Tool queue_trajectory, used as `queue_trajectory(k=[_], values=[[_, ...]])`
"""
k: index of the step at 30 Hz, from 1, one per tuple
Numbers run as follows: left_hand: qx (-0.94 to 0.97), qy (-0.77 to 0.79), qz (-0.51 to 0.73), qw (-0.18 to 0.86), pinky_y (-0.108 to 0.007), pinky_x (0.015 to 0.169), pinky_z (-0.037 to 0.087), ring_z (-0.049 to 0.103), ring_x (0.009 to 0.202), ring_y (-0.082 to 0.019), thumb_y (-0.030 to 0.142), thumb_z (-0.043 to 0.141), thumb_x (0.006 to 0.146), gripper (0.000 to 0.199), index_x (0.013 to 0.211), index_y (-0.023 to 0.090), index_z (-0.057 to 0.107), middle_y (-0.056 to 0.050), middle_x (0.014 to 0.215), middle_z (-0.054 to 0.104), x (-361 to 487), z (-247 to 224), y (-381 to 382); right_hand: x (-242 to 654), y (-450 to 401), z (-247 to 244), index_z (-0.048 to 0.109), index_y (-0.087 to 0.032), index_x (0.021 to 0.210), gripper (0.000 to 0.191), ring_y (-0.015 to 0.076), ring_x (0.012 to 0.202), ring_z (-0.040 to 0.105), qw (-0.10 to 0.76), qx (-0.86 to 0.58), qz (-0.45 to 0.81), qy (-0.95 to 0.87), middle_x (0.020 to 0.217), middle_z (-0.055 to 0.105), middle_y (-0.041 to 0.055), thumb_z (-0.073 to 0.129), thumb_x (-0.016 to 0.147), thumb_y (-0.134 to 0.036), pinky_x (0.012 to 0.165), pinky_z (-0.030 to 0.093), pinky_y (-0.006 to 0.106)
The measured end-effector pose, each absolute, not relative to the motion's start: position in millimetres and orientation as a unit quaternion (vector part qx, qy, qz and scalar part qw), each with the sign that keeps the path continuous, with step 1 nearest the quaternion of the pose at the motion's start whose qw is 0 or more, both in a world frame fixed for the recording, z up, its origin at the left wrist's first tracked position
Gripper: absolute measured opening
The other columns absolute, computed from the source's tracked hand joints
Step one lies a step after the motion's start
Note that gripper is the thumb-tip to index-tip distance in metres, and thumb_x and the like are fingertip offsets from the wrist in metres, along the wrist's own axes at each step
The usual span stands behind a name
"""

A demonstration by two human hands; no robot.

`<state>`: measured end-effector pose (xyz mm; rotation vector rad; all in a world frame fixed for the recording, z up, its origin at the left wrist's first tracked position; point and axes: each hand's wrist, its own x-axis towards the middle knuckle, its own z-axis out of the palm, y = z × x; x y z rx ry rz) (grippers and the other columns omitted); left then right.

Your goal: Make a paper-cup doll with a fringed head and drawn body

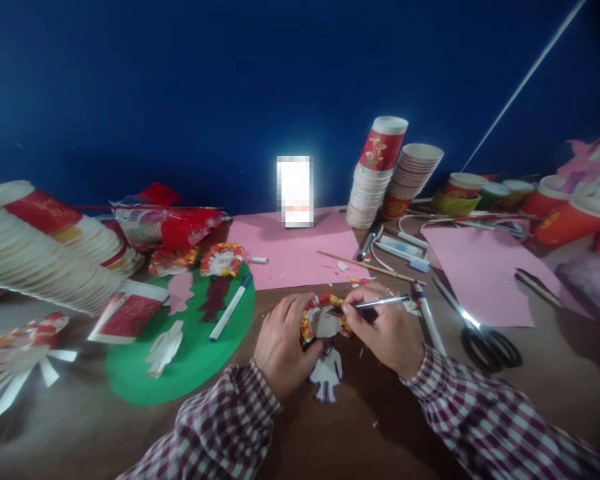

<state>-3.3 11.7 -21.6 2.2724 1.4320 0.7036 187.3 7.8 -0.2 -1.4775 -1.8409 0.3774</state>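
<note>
My left hand (286, 343) is closed on the left edge of a paper doll head (327, 325), a pale disc ringed with red and yellow curled paper. In my right hand (389, 335), a slim silvery pen (384, 301) is pinched between thumb and fingers. Its tip is at the upper right of the disc; whether it touches is too small to tell. Just below the head lies a white paper doll body (326, 375) with a purple outline, flat on the brown table (375, 437).
Black-handled scissors (480, 337) and a white marker (430, 320) lie right. Stacked paper cups (375, 173) stand behind; more cups (55, 247) lean left. A green sheet (180, 380) carries cut-outs and a blue-capped marker (231, 308). Pink paper (290, 257) lies ahead, beneath a thin stick (370, 267).
</note>
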Motion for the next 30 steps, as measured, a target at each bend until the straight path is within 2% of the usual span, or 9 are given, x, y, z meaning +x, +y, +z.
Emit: queue_trajectory(k=[9,20,30], values=[[0.805,0.504,0.254,0.181,-0.043,0.095,0.041,0.050,0.111,-0.026,0.020,0.067,0.068,0.064,0.127,0.024,0.041,-0.007,0.121,0.054,-4.2,-21.8,12.1,187.1,7.9,1.3,0.057,-0.020,0.072,0.012,0.0188,0.075,0.056,0.410,-0.563,0.152,-0.701,0.072,0.059,0.0026,0.053,0.083,-0.022,0.071,0.043,0.032],[0.808,0.508,0.239,0.178,-0.043,0.093,0.041,0.050,0.112,-0.026,0.024,0.068,0.069,0.064,0.127,0.023,0.041,-0.007,0.122,0.054,-4.1,-21.0,11.5,186.7,6.9,1.2,0.055,-0.020,0.069,0.012,0.0181,0.072,0.055,0.397,-0.565,0.164,-0.704,0.069,0.057,0.0017,0.052,0.080,-0.020,0.069,0.041,0.031],[0.809,0.501,0.243,0.188,-0.043,0.094,0.040,0.049,0.112,-0.027,0.022,0.065,0.069,0.063,0.128,0.023,0.041,-0.008,0.123,0.053,-3.9,-19.5,10.5,187.1,7.6,1.6,0.058,-0.020,0.071,0.016,0.0170,0.068,0.057,0.400,-0.574,0.160,-0.696,0.069,0.060,0.0014,0.052,0.085,-0.026,0.066,0.043,0.029]])
